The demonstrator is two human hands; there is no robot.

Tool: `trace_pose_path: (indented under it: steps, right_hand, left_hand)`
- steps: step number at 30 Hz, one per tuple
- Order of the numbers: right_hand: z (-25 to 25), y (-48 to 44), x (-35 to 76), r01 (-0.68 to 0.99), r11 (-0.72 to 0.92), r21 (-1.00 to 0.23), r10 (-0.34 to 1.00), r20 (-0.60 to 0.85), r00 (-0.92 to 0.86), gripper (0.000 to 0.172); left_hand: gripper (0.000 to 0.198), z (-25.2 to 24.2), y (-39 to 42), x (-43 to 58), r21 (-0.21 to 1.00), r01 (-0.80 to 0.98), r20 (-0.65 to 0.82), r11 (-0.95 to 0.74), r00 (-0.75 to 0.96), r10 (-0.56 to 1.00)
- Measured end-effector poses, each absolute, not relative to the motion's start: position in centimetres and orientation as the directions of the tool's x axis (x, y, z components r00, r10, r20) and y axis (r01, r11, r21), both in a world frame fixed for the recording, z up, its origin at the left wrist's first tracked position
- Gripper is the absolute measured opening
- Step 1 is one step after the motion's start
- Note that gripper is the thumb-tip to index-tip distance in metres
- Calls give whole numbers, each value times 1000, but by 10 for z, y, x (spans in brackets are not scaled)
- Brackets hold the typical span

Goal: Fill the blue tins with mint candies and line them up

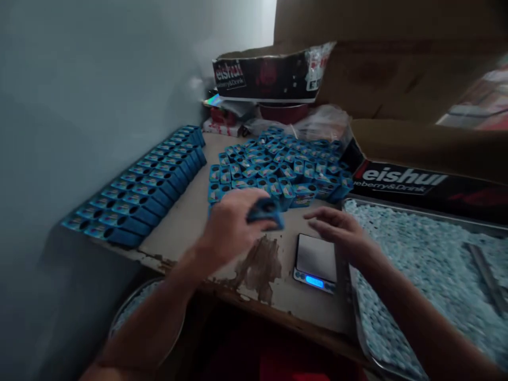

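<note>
My left hand point(234, 222) is closed around a small blue box point(266, 211) with a dark round opening, held above the table in front of a cluster of similar blue boxes point(273, 164). Motion blurs the held box. My right hand point(337, 227) is open, its fingers stretched toward the left, with nothing seen in it. It hovers over the upper right corner of a small digital scale point(316, 256). The scale's display glows blue, but its digits are unreadable.
Neat rows of blue boxes point(138, 190) stand along the wall at left. On the right a metal tray point(359, 317) holds pale blue pellets and a flat bar point(486, 275). Cardboard boxes point(397, 180) stand behind. A round container point(174, 338) of pellets sits below the table's worn edge.
</note>
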State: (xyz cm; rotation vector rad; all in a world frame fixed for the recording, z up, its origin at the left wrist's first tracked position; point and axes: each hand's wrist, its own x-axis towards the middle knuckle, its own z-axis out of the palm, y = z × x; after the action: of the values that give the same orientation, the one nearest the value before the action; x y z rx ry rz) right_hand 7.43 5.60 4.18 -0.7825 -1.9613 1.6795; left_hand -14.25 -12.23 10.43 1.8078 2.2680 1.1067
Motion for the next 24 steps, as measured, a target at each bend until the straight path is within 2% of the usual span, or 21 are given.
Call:
trace_pose_path:
  steps: [2,3,6,9,12,15,18,20,21,22,24]
  right_hand:
    - [40,40,30,129,376,-918,487,78,-870,26]
    - [40,32,7,123,513,-849,399,110,-910,28]
    - [41,18,-50,95,835,-541,169,88,-982,40]
    - [41,17,-81,22,948,-319,32,28,-999,35]
    - [39,21,-92,-21,971,-237,-19,8,-1000,27]
    - [41,24,-92,-44,973,-229,-48,-13,-999,14]
    - [42,24,-75,-1,957,-289,-9,-27,-1000,20]
    - [37,23,-49,68,931,-358,69,-9,-998,24]
    - [33,24,-32,91,909,-406,104,11,-995,21]
    - [28,24,-12,102,884,-456,151,74,-986,19]
    - [17,26,35,205,813,-544,315,116,-942,16]
  left_hand:
    - [43,132,-140,-205,456,869,451,191,-410,793]
    - [44,144,-145,-239,409,872,428,269,-444,788]
    - [47,171,-135,-335,417,836,454,356,-531,715]
    - [50,182,-93,-408,452,847,564,279,-513,647]
    - [52,179,-28,-458,453,864,587,220,-475,655]
    - [52,167,40,-491,428,875,533,227,-447,718]
    - [46,147,84,-515,378,889,426,259,-415,804]
    - [42,131,92,-527,362,901,345,238,-367,864]
    - [40,124,90,-532,358,908,302,220,-335,892]
    - [38,117,84,-535,352,914,258,205,-305,917]
    - [31,106,66,-537,338,923,196,187,-263,945]
